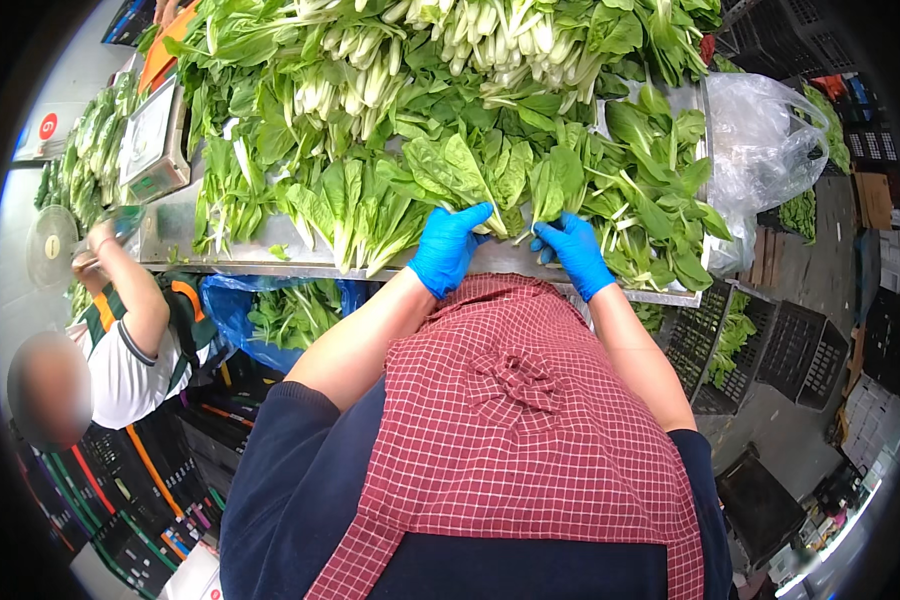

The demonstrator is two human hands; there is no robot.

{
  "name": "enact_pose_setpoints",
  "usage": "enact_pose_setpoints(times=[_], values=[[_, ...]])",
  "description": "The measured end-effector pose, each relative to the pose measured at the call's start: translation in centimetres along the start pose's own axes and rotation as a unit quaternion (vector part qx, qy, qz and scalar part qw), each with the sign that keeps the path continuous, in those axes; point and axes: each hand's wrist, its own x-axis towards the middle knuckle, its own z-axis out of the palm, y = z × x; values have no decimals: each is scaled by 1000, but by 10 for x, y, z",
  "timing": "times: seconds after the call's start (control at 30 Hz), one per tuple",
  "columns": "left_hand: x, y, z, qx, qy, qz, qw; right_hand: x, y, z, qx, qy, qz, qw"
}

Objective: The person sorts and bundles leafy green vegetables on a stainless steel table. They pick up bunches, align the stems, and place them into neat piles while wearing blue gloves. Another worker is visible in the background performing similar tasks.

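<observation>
My left hand, in a blue glove, holds the stem end of a leafy green near the front edge of the metal table. To its right, my right hand, also gloved in blue, has its fingertips on the stem of another leafy green. Loose greens lie to the left of my hands, stems towards me. More loose greens spread out on the right. Behind them, bundles with pale stems are heaped along the table.
A weighing scale stands at the table's left, near a co-worker's arm. Clear plastic bags hang at the right edge. Below the table are a blue bag with greens and black crates.
</observation>
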Motion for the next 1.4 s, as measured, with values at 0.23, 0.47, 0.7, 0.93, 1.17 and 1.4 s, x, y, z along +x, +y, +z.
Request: enact_pose_setpoints(times=[0.23,0.47,0.7,0.93,1.17,1.4], values=[[0,0,4,-14,-13,6,1000,-16,-2,-9,-58,-85,-17,995],[-6,0,11,34,-27,-38,998,-25,-14,-3,19,-114,-40,992],[-11,8,19,37,-28,-17,999,-22,-7,-5,15,-26,-83,996],[-7,-2,10,31,-10,-16,999,-5,-1,-38,25,208,-114,971],[-7,-4,12,44,-17,-32,998,15,-8,-22,-411,253,-14,875],[-10,-6,11,55,-21,-27,998,19,12,-44,-68,178,-41,981]])
